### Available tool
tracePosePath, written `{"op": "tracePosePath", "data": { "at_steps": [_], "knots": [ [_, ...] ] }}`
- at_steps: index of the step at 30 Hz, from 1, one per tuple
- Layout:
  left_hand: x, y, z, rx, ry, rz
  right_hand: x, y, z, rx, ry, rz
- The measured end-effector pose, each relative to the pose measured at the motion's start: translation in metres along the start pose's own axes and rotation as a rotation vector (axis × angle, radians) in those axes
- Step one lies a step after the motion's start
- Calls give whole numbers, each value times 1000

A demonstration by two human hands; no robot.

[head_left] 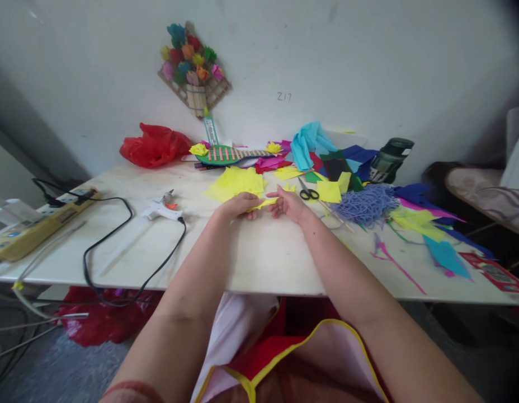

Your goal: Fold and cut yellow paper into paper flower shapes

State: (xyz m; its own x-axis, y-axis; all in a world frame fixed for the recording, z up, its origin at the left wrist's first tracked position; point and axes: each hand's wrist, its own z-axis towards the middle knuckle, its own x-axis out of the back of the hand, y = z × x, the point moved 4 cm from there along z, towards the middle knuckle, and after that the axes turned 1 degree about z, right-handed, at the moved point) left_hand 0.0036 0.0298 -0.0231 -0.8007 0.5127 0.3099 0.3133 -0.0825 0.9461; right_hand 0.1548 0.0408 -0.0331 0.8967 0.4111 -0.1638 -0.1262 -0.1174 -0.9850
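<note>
A narrow piece of yellow crepe paper (265, 204) stretches between my two hands, just above the white table. My left hand (241, 206) is closed on one end of it. At the other end, my right hand (287, 205) pinches the paper between thumb and fingers. Behind my left hand lie yellow paper sheets (238, 182). Black-handled scissors (308, 193) rest just right of my right hand, beside small yellow paper squares (329, 191).
A white glue gun (161, 210) with a black cord lies left, near a yellow power strip (45, 224). Shredded purple paper (364, 204), a dark bottle (391, 159) and coloured scraps fill the right. A red plastic bag (154, 146) sits at the back, below a paper-flower wall piece (194, 70).
</note>
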Motion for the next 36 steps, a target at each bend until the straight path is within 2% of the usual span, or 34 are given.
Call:
{"op": "tracePosePath", "data": {
  "at_steps": [3, 7, 11, 14, 18, 24, 30, 36],
  "knots": [
    [-5, 2, 4, -34, 15, -99, -1, 0, 1, -42, -4, 40],
    [-6, 6, 9, -139, 168, -70, -6, 0, 1, -4, -22, 23],
    [-6, 10, 11, -214, 247, 35, -7, 0, 2, 100, 99, -50],
    [-5, 12, 11, -193, 318, 112, -7, 1, 3, 123, 179, -88],
    [-4, 13, 10, -121, 385, 233, -5, 0, 3, 149, 216, -104],
    [-6, 13, 8, -52, 367, 333, -2, 0, 3, 175, 244, -102],
    [-8, 9, 9, -15, 299, 265, -1, -5, 3, 213, 305, -112],
    [-7, 6, 15, 18, 336, 234, 3, -5, 4, 254, 364, -124]
  ]
}}
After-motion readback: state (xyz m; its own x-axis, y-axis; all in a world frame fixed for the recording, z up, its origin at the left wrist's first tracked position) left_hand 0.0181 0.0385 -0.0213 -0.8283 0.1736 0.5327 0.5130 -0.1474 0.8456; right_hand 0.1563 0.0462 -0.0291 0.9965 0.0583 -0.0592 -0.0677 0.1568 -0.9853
